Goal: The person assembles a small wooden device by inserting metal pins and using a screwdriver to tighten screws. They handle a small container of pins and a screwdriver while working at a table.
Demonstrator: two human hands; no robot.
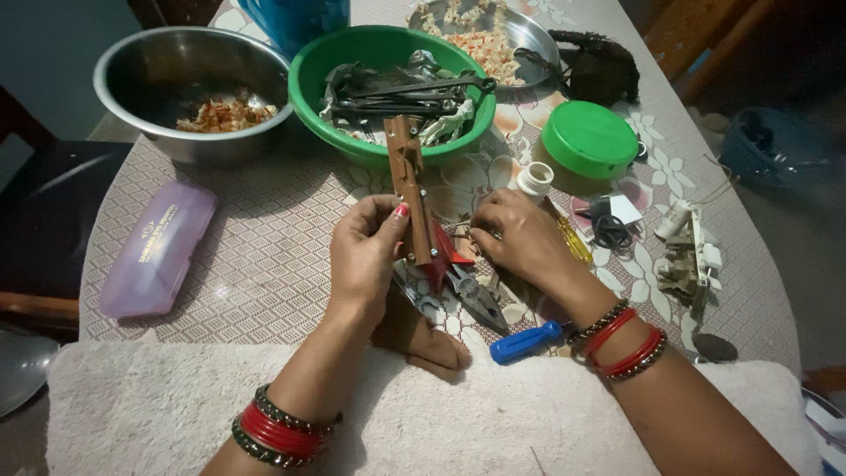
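My left hand [368, 256] grips a long brown plastic part with small screws [408, 172], held upright over the table with a red piece at its lower end. My right hand [522, 240] is closed around a yellow-handled screwdriver [573, 242], its tip hidden near the base of the brown part. Under the hands lie pliers [474, 298] and a blue-handled tool [526, 342]. Another brown piece [421, 339] rests on the white towel's edge.
A green bowl [392, 51] holds dark metal tools. A steel bowl [189, 88] with scraps stands at left, a steel plate [493, 31] behind. A green-lidded jar [589, 141], a purple case [157, 249], white electrical parts [686, 256] and a white towel [423, 414] surround.
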